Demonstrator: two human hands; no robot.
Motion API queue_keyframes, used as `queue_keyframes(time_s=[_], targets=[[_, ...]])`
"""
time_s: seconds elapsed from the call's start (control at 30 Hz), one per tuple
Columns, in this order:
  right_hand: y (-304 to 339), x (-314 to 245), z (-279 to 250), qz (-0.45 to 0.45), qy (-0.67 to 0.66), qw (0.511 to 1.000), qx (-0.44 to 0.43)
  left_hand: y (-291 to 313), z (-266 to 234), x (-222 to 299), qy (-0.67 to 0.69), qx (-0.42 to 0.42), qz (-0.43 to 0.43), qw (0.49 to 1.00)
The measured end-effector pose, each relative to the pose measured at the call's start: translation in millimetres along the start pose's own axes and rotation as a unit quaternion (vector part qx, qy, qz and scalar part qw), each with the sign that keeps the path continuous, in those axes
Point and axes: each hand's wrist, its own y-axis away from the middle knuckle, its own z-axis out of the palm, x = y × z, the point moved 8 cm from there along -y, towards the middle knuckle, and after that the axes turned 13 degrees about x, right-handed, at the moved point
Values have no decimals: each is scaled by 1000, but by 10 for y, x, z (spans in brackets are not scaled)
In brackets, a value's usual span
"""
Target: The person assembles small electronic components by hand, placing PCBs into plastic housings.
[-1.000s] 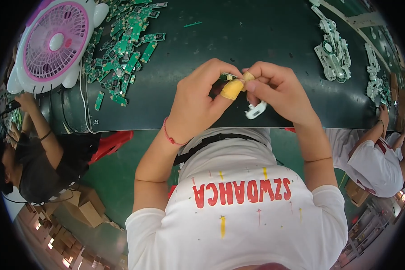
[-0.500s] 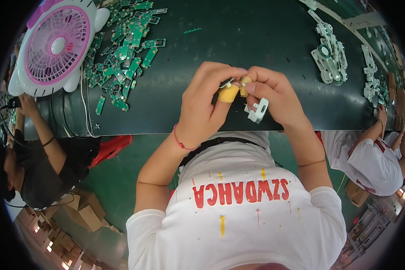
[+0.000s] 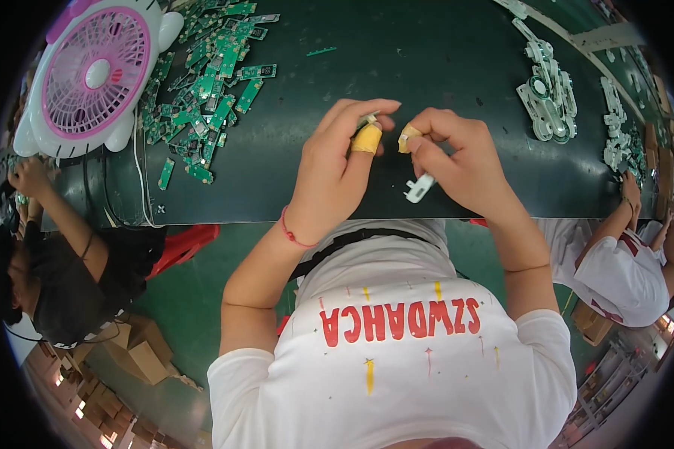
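Observation:
Both of my hands are raised over the near edge of the dark table, with a gap between them. My left hand (image 3: 329, 161) is closed around a small pale piece (image 3: 368, 120), mostly hidden behind the fingers; its kind does not show. Yellow tape (image 3: 366, 139) wraps the left thumb. Curled inward, my right hand (image 3: 463, 159) has a white plastic part (image 3: 419, 188) with a cut-out end sticking out below its fingers. More yellow tape (image 3: 407, 139) covers the right index fingertip. Whether thumb and index pinch anything else I cannot tell.
Green circuit boards (image 3: 217, 82) lie in a loose pile at the left, beside a pink-and-white fan (image 3: 97, 75) with cables. White plastic parts (image 3: 547, 90) are heaped at the right. One co-worker (image 3: 67, 277) sits left, another (image 3: 625, 273) right.
My hands have moved apart from fingertip contact. The left has drawn back leftward, its piece now more hidden. In the right hand, the white plastic part has turned and sits lower behind the fingers.

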Motion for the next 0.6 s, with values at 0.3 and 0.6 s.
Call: queue_keyframes(time_s=[0.3,0.6], targets=[[55,23,201,159,-295,940,-63,66,74,406,-110,27,240,964],[67,-47,188,157,-295,939,-84,105,71,422,-135,36,241,960]])
